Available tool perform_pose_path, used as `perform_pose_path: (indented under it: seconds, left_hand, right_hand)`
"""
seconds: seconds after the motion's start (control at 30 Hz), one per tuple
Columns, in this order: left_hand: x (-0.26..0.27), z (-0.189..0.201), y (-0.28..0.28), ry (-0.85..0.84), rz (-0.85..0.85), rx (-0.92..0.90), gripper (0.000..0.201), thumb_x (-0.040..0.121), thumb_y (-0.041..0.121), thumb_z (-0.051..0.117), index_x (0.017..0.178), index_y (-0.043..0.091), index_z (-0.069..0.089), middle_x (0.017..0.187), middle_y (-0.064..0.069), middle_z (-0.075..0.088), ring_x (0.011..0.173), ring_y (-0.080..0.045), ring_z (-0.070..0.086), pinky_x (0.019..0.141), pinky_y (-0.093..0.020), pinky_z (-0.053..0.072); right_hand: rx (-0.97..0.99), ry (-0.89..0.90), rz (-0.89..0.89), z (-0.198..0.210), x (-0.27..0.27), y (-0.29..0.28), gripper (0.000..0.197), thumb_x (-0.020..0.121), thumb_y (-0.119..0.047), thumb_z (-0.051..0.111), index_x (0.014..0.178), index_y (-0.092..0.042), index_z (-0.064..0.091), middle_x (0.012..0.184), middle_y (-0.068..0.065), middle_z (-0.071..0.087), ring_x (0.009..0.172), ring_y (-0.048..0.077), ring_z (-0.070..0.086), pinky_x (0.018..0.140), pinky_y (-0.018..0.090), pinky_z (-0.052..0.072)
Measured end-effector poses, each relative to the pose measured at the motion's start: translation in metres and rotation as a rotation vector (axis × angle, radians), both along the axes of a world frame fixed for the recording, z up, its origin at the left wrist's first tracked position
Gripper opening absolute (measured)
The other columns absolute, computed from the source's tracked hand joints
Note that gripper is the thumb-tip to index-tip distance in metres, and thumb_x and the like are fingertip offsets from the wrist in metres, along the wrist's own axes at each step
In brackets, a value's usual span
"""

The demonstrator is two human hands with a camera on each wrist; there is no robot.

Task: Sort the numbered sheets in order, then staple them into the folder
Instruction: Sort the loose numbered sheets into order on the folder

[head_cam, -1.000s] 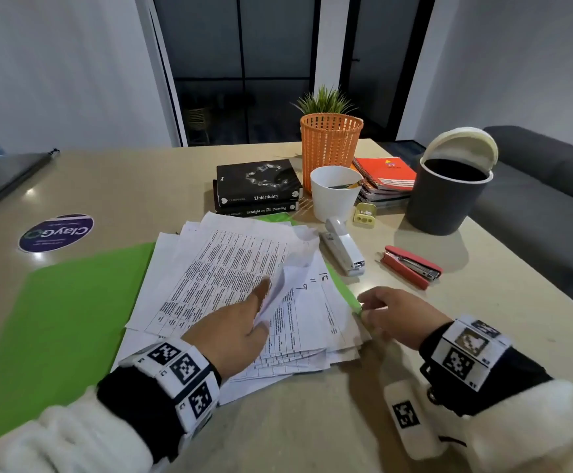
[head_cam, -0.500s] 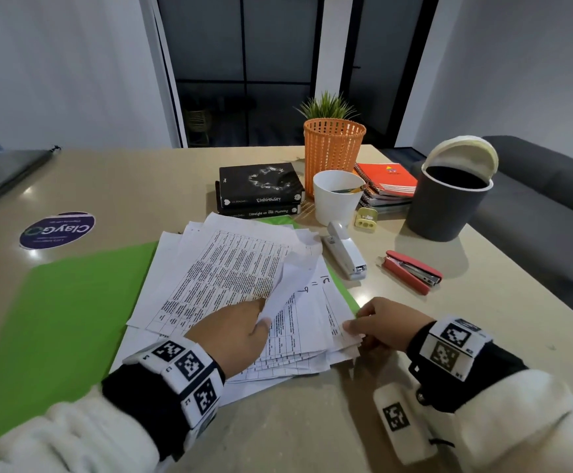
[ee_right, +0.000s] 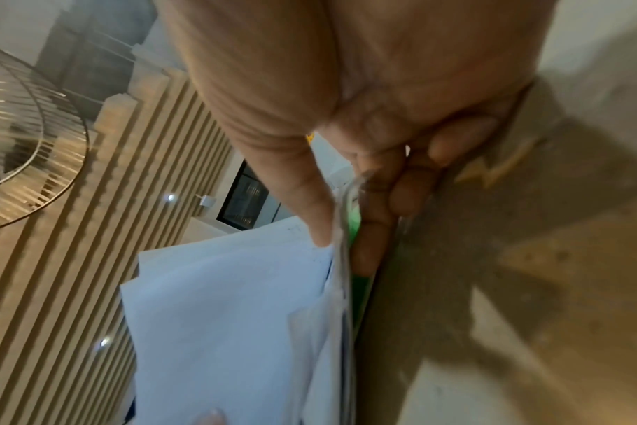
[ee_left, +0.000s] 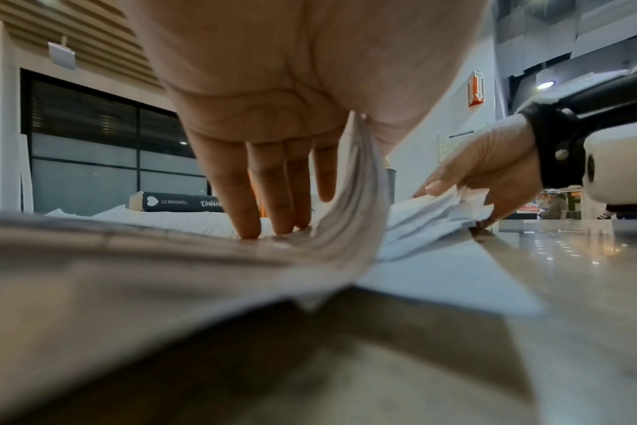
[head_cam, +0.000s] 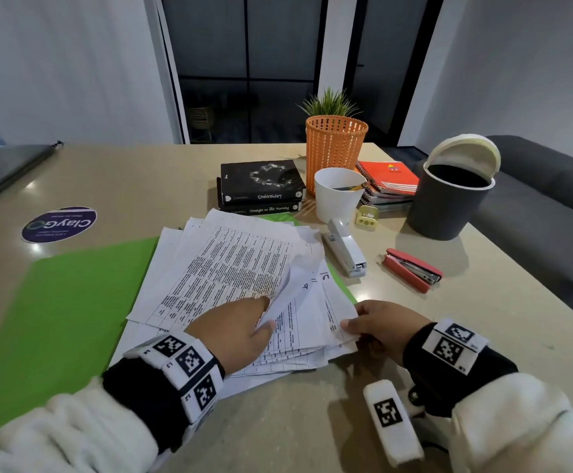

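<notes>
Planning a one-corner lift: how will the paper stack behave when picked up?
Likely floppy: the sheet that the left hand lifts curls over. Probably fans apart: the stack has uneven, unstapled edges where the right hand pinches it.

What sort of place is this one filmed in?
Probably an office or meeting room: a big table carrying a white stapler, a red stapler and printed sheets on a green folder, with glass-panelled doors behind and a grey sofa alongside.
</notes>
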State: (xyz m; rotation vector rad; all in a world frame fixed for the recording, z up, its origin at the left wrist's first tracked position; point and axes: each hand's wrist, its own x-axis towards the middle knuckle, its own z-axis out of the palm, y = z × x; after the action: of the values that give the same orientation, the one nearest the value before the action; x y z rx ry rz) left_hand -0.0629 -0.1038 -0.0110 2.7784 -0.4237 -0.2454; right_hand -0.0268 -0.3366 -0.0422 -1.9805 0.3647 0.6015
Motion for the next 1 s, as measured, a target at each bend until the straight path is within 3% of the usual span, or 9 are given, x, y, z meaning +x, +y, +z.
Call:
perform_pose_path:
  seconds: [0.1,0.17,0.27,0.37,0.5,0.63,0.73,0.87,1.0]
  left_hand:
    - [0.003,-0.002,0.0,0.011,-0.046,0.076,0.033,0.094,0.046,0.04,0.119,0.025,0.045,0.108,0.007,0.051,0.092,-0.014,0.053,0.073,-0.026,0.043]
    - [0.002,-0.004,-0.001,0.001,-0.091,0.108,0.049,0.09,0.053,0.044,0.131,0.026,0.039,0.133,0.01,0.039,0.112,-0.012,0.048,0.087,-0.026,0.042]
    - [-0.002,-0.005,-0.001,-0.049,-0.127,0.127,0.073,0.08,0.064,0.051,0.14,0.03,0.028,0.145,0.015,0.025,0.127,-0.009,0.036,0.099,-0.027,0.036]
    - [-0.002,-0.005,-0.001,-0.017,-0.153,0.204,0.09,0.074,0.07,0.055,0.145,0.029,0.017,0.151,0.013,0.02,0.135,-0.01,0.028,0.107,-0.031,0.03]
    - [-0.004,-0.005,-0.002,-0.071,-0.117,0.14,0.078,0.079,0.068,0.047,0.143,0.031,0.023,0.146,0.014,0.031,0.129,-0.009,0.036,0.103,-0.029,0.034]
    - [-0.003,-0.005,-0.003,-0.068,-0.146,0.127,0.064,0.084,0.064,0.042,0.138,0.031,0.032,0.135,0.014,0.04,0.118,-0.009,0.045,0.093,-0.029,0.041]
    - [0.0,-0.008,-0.003,-0.06,-0.176,0.151,0.056,0.087,0.058,0.042,0.134,0.027,0.039,0.129,0.009,0.045,0.114,-0.012,0.049,0.091,-0.032,0.044]
    - [0.003,-0.01,-0.001,-0.03,-0.176,0.202,0.051,0.086,0.057,0.039,0.123,0.024,0.047,0.117,0.006,0.051,0.106,-0.016,0.053,0.085,-0.033,0.047]
    - [0.003,-0.006,-0.004,-0.033,-0.144,0.248,0.031,0.093,0.04,0.037,0.102,0.015,0.052,0.099,0.001,0.054,0.086,-0.019,0.055,0.07,-0.029,0.044]
  right_hand:
    - [0.072,0.022,0.023,0.0,-0.001,0.0,0.021,0.084,-0.012,0.065,0.104,-0.004,0.066,0.091,0.02,0.065,0.06,0.022,0.053,0.053,0.028,0.04]
    - [0.174,0.032,-0.018,-0.001,-0.002,0.0,0.019,0.082,-0.006,0.065,0.101,-0.002,0.067,0.091,0.02,0.067,0.069,0.028,0.058,0.062,0.031,0.046]
    - [0.283,0.037,-0.041,-0.003,0.0,0.001,0.025,0.08,-0.001,0.063,0.105,0.001,0.065,0.094,0.021,0.067,0.077,0.032,0.06,0.07,0.036,0.048]
    - [0.357,0.052,-0.044,-0.002,0.001,0.002,0.028,0.083,0.007,0.053,0.107,-0.001,0.065,0.104,0.025,0.067,0.089,0.035,0.061,0.089,0.045,0.048]
    - [0.436,0.049,-0.023,-0.004,0.001,0.002,0.031,0.084,0.007,0.052,0.113,-0.001,0.063,0.114,0.028,0.063,0.092,0.036,0.061,0.084,0.044,0.05]
    - [0.53,0.04,-0.008,-0.009,0.003,0.003,0.027,0.088,0.007,0.048,0.103,-0.008,0.066,0.094,0.016,0.072,0.073,0.026,0.069,0.064,0.031,0.058]
    - [0.559,0.035,0.019,-0.011,0.005,0.006,0.03,0.088,0.011,0.046,0.096,-0.01,0.066,0.081,0.011,0.073,0.064,0.021,0.07,0.058,0.027,0.058]
    - [0.524,0.011,0.074,-0.008,0.003,0.01,0.034,0.088,0.012,0.046,0.096,-0.014,0.066,0.084,0.01,0.073,0.07,0.021,0.069,0.067,0.027,0.058]
    - [0.505,0.023,0.07,-0.004,-0.004,0.012,0.031,0.087,0.009,0.049,0.1,-0.011,0.067,0.096,0.016,0.071,0.082,0.028,0.066,0.082,0.036,0.055]
